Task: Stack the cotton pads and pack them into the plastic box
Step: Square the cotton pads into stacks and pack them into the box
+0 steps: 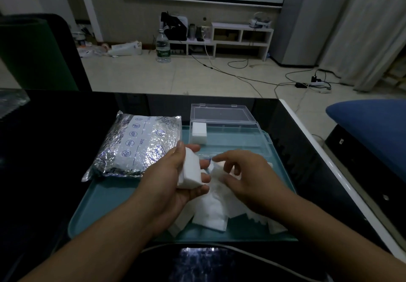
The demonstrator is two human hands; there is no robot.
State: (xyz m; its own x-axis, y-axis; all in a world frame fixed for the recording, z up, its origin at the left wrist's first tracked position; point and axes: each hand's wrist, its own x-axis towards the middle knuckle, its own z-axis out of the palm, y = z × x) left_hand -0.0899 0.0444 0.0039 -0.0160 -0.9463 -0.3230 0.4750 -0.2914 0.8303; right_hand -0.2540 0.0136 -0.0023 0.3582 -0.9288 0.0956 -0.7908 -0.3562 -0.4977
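one stack of cotton pads (pixel 190 172) sits gripped in the left hand (pixel 175 178); the right hand (pixel 243 172), fingers loosely spread over the loose pads (pixel 211 213) at 6 o'clock on the tray (pixel 105 204), should pinch one pad and square its edges.

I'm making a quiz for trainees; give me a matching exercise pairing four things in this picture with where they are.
Things:
1. stack of cotton pads
2. small pad stack
3. foil bag
4. loose cotton pads

Places:
A. tray's left side
B. in the left hand
C. plastic box, left end
D. tray, under the right hand

Pairs: 1-B, 2-C, 3-A, 4-D
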